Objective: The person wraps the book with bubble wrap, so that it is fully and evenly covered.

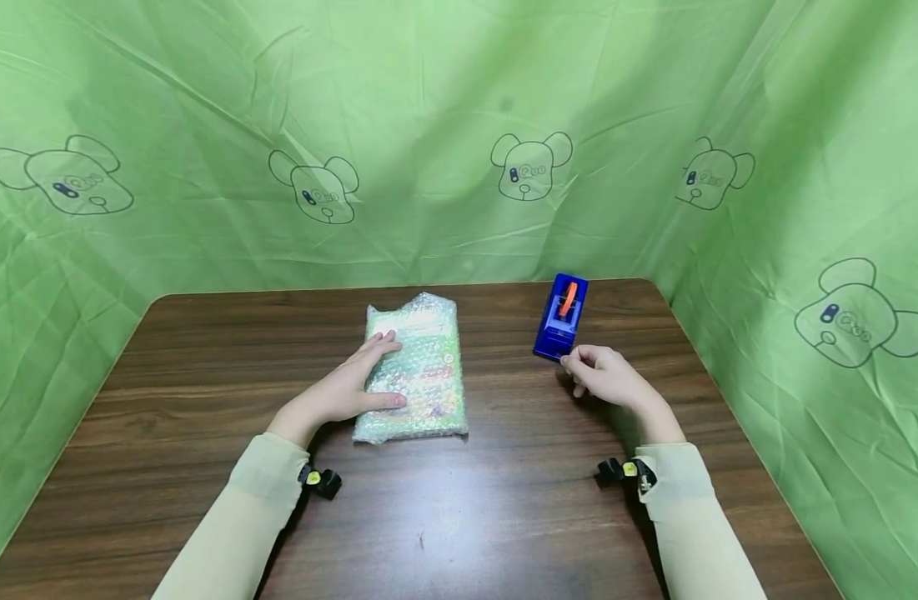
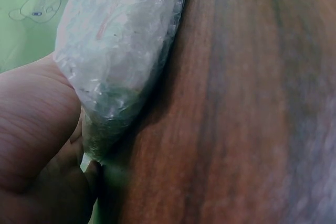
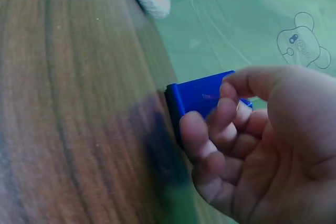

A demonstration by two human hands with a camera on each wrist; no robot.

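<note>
A flat package in clear bubble wrap, with a colourful printed item showing through, lies left of the table's middle. Over its left side rests my left hand, fingers loosely spread and thumb across the wrap. The left wrist view has that hand beside the wrap's edge. A blue tape dispenser with an orange roll core stands at the back right. At its near end, my right hand has curled fingers; thumb and forefinger pinch what looks like the clear tape's end, beside the dispenser's blue body.
The dark wood table has its back edge just behind package and dispenser. A green cloth with printed bear heads hangs around the back and sides. Black wrist cameras sit on both cuffs.
</note>
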